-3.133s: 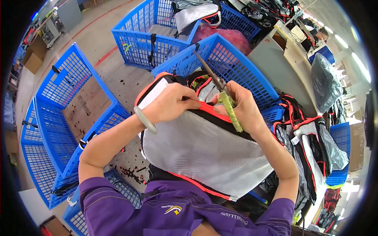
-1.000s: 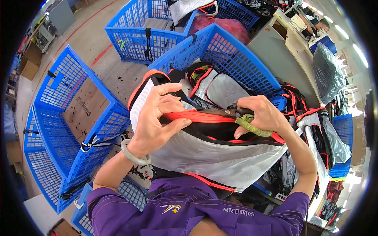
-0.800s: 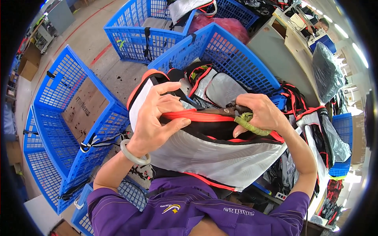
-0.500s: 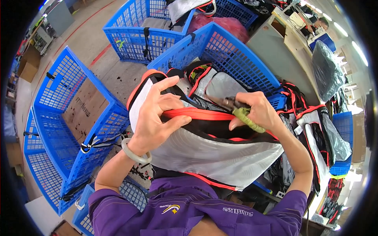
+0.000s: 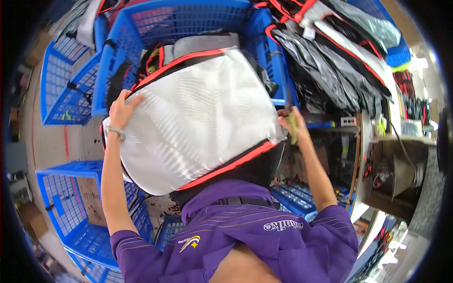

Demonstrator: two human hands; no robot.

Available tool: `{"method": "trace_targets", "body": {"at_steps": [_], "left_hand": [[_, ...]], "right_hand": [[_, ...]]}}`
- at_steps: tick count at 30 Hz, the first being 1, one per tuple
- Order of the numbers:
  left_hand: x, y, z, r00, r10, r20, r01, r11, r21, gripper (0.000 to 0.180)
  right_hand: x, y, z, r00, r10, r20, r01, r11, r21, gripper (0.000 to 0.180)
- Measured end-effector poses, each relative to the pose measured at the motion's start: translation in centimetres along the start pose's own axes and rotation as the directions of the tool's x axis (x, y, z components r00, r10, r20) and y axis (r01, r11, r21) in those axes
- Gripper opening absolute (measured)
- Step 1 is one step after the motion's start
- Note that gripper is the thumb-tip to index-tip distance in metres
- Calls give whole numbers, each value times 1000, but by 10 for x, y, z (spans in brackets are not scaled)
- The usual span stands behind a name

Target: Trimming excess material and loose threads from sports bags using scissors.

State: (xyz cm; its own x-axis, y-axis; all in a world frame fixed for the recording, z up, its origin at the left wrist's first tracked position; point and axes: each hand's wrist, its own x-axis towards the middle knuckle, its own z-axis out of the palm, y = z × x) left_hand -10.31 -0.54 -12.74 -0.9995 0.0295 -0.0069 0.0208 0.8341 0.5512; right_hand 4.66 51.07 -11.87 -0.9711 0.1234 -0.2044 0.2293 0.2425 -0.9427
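A silver-grey bag (image 5: 193, 111) with black and red-orange edging lies tilted across my lap and over the crate's near side, its broad silver face toward me. My left hand (image 5: 122, 111) is closed on the bag's left edge, thumb on the silver face. At the bag's right edge, my right hand (image 5: 295, 125) is closed round a pair of thread snips (image 5: 292, 129) with a green-wrapped handle. The dark blades point up and away, blurred by motion. Fingers of the right hand also meet the bag's edge; whether they pinch it is hard to see.
Ahead stands a blue plastic crate (image 5: 184, 19) holding more bag pieces. Other blue crates (image 5: 71, 174) stand at the left. At the far right, silver and black bag pieces (image 5: 325, 56) are heaped beside a workbench (image 5: 370, 141). Dark scraps litter the floor.
The bag has turned from its open, red-edged mouth to its broad silver face. My left hand has moved left and down, the right hand slightly down with the snips. The view has swung right.
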Motion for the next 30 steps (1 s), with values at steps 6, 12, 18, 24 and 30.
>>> {"method": "trace_targets", "body": {"at_steps": [6, 12, 18, 24, 30], "left_hand": [[31, -16, 37, 980, -23, 199, 3, 995, 101, 59], [-3, -1, 44, 978, 186, -99, -121, 881, 458, 56], [-200, 173, 43, 806, 590, -44, -592, 806, -30, 45], [-226, 155, 58, 834, 330, -443, -368, 930, -1, 18], [-231, 199, -84, 787, 251, -563, -342, 938, -60, 8]], "right_hand": [[-34, -36, 12, 989, -89, 114, 113, 969, -218, 40], [-49, -48, 13, 954, -124, 273, 230, 887, -400, 49], [-38, -66, 35, 984, -165, 62, 157, 981, 113, 41], [-9, -169, 93, 898, -415, 147, 401, 909, 117, 38], [-33, -285, 96, 664, -748, 24, 690, 624, 367, 27]]}}
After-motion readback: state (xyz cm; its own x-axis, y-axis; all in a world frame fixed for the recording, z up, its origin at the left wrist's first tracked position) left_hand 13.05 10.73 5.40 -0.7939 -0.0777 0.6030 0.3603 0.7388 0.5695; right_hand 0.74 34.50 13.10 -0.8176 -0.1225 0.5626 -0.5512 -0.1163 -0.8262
